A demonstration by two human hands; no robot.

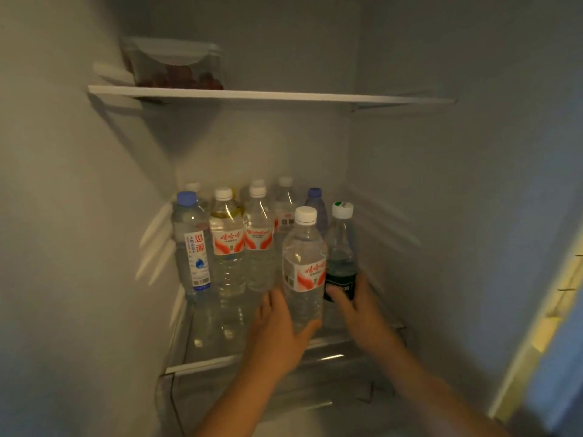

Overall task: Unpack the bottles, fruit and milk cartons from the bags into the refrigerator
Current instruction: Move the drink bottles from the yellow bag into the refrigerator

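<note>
- Two forearms are reaching into the refrigerator (94, 184). The left hand (277, 323) is wrapping its grip round the lower body of a red-labelled water bottle (304, 263).
- The right hand (356, 307) is curling its grip round a dark-labelled bottle (342, 247) just beside it. Both bottles are standing upright near the front of the glass shelf (205, 364); whether they are resting on it is not showing.
- Standing bottles (228, 244) are crowding the shelf behind, so pushing either bottle back is likely risking toppled neighbours.
- Low grips are leaving the tops free to tip, and thin plastic may be buckling under a squeeze.
- A lidded fruit box (179, 67) is sitting on the upper shelf (284, 96), well apart.
</note>
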